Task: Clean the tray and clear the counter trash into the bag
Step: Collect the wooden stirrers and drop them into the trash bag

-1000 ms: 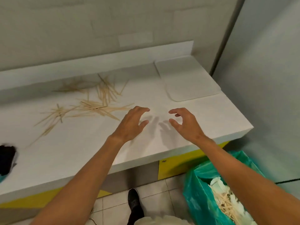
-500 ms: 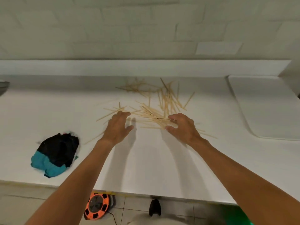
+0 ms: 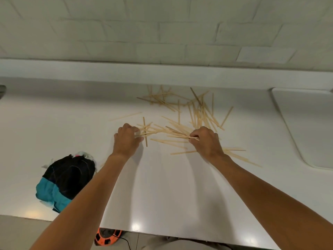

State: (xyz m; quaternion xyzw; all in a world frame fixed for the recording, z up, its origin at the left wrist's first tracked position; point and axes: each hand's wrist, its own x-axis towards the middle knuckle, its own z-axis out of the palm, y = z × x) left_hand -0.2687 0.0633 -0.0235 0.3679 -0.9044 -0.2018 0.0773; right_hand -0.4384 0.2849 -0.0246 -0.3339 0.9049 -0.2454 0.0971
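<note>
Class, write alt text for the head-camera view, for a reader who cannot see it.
A person's left hand and right hand each pinch a few of the wooden sticks scattered over a white counter. A black-and-teal bundle lies at left, a white tray at right.

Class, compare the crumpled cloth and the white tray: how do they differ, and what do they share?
The cloth is black and teal; the tray is white. The cloth is bunched up; the tray lies flat. The cloth sits left, the tray far right. Both rest on the counter with the scattered sticks.
</note>
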